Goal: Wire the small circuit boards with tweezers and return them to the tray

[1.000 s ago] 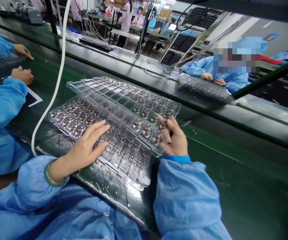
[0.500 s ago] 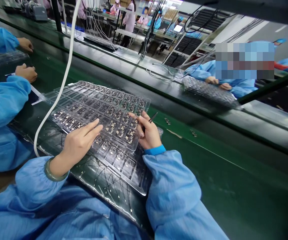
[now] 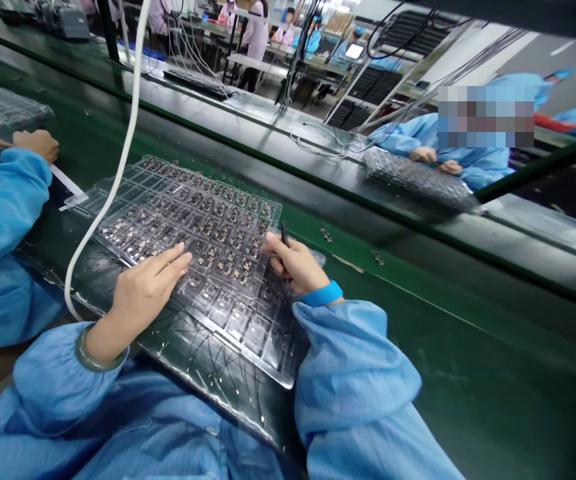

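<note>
Clear plastic trays (image 3: 228,325) of small circuit boards (image 3: 225,267), stacked on the green tabletop (image 3: 418,320), directly beneath both hands: left hand (image 3: 143,303) open and flat, fingers across the top tray; right hand (image 3: 293,263) pinching a slim dark tool (image 3: 284,233) just above it.

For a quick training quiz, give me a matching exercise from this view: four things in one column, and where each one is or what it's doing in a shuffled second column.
Column one:
1. Left hand
2. Right hand
3. White cable
4. Blue wristband

Column two:
A. Around the right wrist
B. Holding a thin dark tool
C. Looping down to the left of the hands
D. Fingertips resting on the clear plastic tray

Right pairs: 1-D, 2-B, 3-C, 4-A.
</note>
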Motion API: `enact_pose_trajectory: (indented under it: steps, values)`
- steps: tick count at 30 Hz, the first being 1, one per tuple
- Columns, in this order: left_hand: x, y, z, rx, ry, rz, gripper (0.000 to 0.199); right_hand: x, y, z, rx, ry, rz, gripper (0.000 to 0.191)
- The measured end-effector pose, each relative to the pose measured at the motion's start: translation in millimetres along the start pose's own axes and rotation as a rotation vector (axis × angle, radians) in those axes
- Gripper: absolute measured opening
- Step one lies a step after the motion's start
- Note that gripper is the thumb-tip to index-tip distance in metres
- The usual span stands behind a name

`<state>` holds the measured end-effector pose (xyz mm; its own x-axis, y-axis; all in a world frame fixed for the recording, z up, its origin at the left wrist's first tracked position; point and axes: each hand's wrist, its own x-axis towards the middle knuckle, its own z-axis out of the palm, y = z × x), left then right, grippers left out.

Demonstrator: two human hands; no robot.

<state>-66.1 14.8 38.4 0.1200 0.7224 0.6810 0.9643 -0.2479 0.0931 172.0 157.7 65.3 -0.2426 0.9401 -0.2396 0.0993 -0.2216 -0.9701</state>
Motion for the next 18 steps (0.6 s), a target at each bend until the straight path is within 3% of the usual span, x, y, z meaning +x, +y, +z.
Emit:
enact_pose_trajectory:
  steps: [9, 13, 18]
  values:
    - [-8.5, 9.5, 3.7, -0.161, 0.031, 0.142, 0.042, -18.0, -3.9, -4.4, 0.244, 0.016, -0.089, 0.042]
    - [-8.5, 21.1, -0.7, -0.195, -0.009, 0.217, 0.042, -38.9, -5.8, -21.1, 0.288, 0.048, -0.071, 0.037]
    - [-5.8, 37.3, -8.5, -0.223, -0.100, 0.420, 0.033, -66.7, 8.1, -50.5, 0.247, 0.157, 0.014, 0.035]
